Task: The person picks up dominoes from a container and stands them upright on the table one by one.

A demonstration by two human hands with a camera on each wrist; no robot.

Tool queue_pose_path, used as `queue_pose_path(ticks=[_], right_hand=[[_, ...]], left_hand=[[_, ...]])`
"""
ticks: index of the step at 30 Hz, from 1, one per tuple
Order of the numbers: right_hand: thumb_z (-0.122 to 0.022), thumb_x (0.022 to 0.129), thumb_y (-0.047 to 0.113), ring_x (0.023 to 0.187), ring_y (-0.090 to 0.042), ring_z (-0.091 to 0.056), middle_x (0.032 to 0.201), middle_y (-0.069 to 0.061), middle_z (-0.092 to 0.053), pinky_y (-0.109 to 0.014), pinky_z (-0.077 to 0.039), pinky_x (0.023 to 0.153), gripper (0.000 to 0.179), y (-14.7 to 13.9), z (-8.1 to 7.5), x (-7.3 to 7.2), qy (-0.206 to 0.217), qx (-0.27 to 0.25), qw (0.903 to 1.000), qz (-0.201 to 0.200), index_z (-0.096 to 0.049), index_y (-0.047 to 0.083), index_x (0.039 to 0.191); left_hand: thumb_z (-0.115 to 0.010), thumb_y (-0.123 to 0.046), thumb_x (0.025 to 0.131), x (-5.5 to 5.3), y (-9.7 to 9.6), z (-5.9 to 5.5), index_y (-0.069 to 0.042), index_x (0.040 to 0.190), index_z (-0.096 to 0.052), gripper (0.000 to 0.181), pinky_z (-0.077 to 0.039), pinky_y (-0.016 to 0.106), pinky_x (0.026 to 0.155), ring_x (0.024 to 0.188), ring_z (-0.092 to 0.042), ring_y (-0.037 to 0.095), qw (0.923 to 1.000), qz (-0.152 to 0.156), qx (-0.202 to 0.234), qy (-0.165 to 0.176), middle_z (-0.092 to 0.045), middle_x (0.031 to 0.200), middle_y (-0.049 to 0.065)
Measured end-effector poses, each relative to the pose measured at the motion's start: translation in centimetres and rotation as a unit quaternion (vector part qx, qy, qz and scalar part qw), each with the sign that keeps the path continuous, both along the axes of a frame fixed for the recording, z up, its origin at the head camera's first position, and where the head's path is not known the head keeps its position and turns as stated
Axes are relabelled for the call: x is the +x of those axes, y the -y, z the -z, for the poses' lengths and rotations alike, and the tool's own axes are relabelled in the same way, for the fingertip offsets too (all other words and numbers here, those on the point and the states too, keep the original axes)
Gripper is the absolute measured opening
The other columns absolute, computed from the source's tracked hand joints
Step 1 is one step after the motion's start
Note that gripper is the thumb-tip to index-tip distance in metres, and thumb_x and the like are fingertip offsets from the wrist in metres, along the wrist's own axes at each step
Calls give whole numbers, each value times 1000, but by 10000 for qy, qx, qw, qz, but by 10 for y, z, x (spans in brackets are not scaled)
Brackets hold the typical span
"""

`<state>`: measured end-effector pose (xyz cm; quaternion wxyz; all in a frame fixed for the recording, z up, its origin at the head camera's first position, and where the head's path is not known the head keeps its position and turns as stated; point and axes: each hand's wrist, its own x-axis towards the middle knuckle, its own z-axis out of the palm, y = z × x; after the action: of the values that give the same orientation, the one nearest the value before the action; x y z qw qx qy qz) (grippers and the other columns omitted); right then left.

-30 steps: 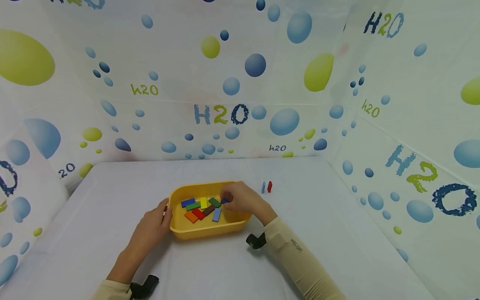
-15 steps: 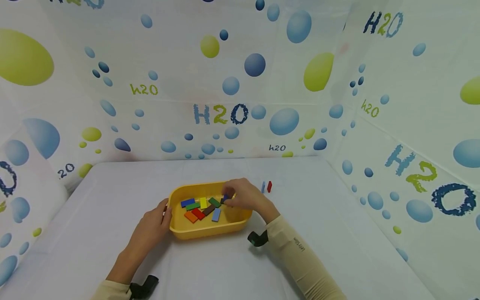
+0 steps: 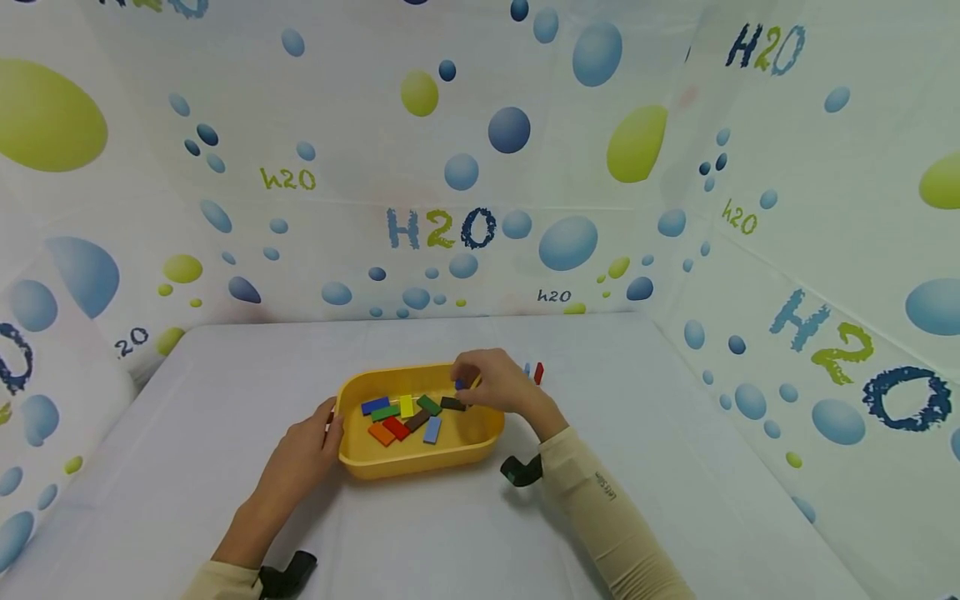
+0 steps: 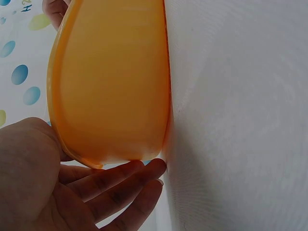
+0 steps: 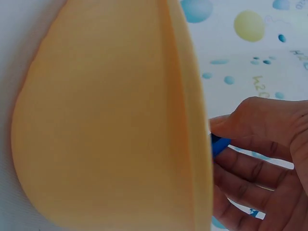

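Observation:
A yellow plastic tray (image 3: pixel 420 462) stands on the white table with several small coloured tiles in it. My left hand (image 3: pixel 307 442) holds its left end, the thumb by the rim and the fingers (image 4: pixel 120 185) against the outer wall. My right hand (image 3: pixel 498 385) is over the tray's far right part. Between thumb and fingers it pinches a blue tile (image 5: pixel 220 143), mostly hidden in the head view. Just left of that hand, a dark tile (image 3: pixel 452 403) lies in the tray, near a green tile (image 3: pixel 429 405) and a brown tile (image 3: pixel 417 420).
Behind the right hand, a red tile (image 3: pixel 539 373) stands on the table beside a light blue tile (image 3: pixel 527 369), now partly covered. Inside the tray also lie an orange tile (image 3: pixel 382 433) and a yellow tile (image 3: pixel 407 406). A printed sheet (image 3: pixel 337 108) surrounds the table.
My right hand has risen and moved slightly right with the blue tile, uncovering the dark tile in the tray. My left hand stays in place on the tray.

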<state>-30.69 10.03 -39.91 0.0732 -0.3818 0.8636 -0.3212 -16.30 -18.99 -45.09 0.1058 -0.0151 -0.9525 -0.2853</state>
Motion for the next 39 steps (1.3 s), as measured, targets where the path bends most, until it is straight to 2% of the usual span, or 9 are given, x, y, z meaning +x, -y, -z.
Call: queue_pose_path(ticks=[14, 27, 34, 39], right_hand=[[-79, 91, 5, 88, -17, -65, 95, 2, -69, -28, -57, 77, 22, -17, -8, -8, 26, -455, 9988, 196, -71, 2, 111], [-82, 89, 6, 88, -16, -65, 96, 2, -69, -31, -57, 83, 20, -36, -13, -17, -278, -726, 9966, 278, -71, 4, 106], [-83, 89, 7, 87, -19, -65, 96, 1, -69, -32, -58, 75, 18, -45, -13, -21, -329, -870, 9943, 524, -71, 11, 102], [-83, 89, 10, 88, -20, -66, 96, 1, -70, -32, -58, 75, 17, -51, -13, -24, -287, -952, 9923, 734, -72, 12, 102]], left_hand=[[-50, -15, 110, 1, 0, 0, 17, 146, -41, 49, -53, 57, 90, 108, -66, 45, 10000, 12, 15, -59, -62, 126, 35], [-50, -15, 109, -1, 0, 2, 17, 146, -41, 50, -52, 58, 91, 109, -65, 46, 10000, -27, -29, -49, -61, 127, 35], [-50, -14, 109, -1, 0, 5, 16, 146, -41, 49, -53, 58, 90, 107, -66, 45, 9999, -37, -12, -165, -62, 126, 35], [-50, -15, 110, -1, 0, 5, 16, 146, -41, 49, -52, 58, 91, 110, -65, 46, 9999, -31, -20, -130, -62, 127, 35]])
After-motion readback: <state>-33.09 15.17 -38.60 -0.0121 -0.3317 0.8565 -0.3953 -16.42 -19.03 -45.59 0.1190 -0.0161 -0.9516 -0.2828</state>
